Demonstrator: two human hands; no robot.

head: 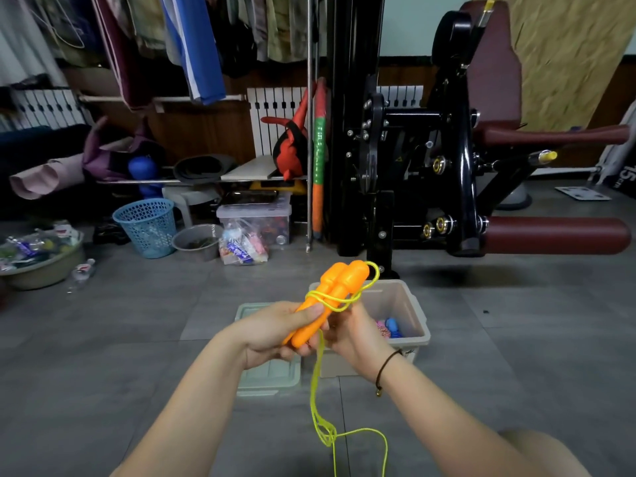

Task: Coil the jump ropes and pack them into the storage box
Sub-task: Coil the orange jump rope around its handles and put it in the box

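Observation:
My left hand (275, 330) grips two orange jump-rope handles (330, 294) side by side, pointing up and away. A yellow cord (321, 401) loops around the handles near their middle and hangs down to the floor in loose strands. My right hand (351, 330) sits just right of the handles, with its fingers pinching the yellow cord at the wrap. Behind my hands stands the beige storage box (409, 311), open, with a pink and a blue rope item (389, 327) inside. Its pale green lid (272, 376) lies on the floor to the left.
A black gym machine (430, 166) with maroon pads stands behind the box. A blue basket (146, 225), a grey bowl, a clear bin and a bag of items sit at the back left. A basin (44, 266) of clutter is at far left. Grey tiled floor surrounds me.

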